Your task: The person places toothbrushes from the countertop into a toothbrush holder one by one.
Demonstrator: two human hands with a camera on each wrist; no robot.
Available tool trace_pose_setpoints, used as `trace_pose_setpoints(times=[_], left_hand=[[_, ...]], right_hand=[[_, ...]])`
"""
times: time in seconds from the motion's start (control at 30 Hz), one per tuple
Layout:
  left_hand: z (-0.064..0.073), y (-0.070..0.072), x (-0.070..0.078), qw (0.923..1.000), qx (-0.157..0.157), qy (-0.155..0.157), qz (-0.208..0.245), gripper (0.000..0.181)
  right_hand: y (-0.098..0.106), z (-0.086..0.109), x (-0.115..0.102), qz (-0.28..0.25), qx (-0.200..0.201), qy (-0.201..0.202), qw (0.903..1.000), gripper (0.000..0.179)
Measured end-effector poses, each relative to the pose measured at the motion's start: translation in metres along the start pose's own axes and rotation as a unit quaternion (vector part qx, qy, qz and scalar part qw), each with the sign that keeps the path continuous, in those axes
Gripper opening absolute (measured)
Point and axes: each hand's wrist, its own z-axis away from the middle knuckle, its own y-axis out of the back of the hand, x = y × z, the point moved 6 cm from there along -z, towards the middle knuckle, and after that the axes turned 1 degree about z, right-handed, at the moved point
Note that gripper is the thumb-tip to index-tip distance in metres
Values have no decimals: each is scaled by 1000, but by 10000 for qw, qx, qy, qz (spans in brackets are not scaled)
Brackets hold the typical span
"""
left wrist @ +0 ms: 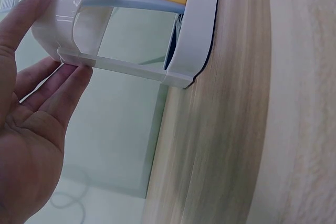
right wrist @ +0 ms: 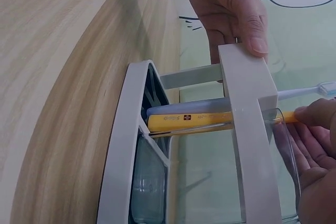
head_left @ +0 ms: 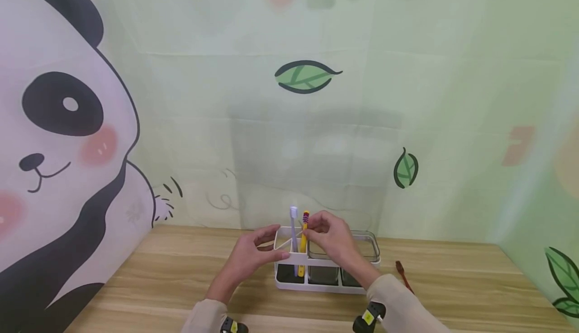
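A white toothbrush holder [head_left: 325,288] stands on the wooden table, with an upper frame over a dark-bottomed base. Its left end is gripped by my left hand [head_left: 246,256], thumb on the front of the upper frame and fingers at the far side. My right hand [head_left: 333,237] pinches the yellow toothbrush [head_left: 303,242] just below its red-and-purple bristles. That toothbrush stands in the left section, its handle end down at the base in the right wrist view. Beside it leans a pale lavender toothbrush [head_left: 294,230], head up.
Clear cups [head_left: 371,246] sit in the holder's middle and right sections, partly behind my right hand. A reddish-brown toothbrush [head_left: 404,276] lies on the table [head_left: 452,282] to the right. Behind the table hangs a green printed cloth [head_left: 190,96] with a panda.
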Motion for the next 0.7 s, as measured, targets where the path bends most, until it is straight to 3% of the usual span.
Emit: trace_pose_setpoints(times=[0.7], left_hand=[[0, 0, 2, 10000, -7, 16, -12, 73]], right_hand=[[3, 1, 0, 258, -35, 28, 9997, 16]])
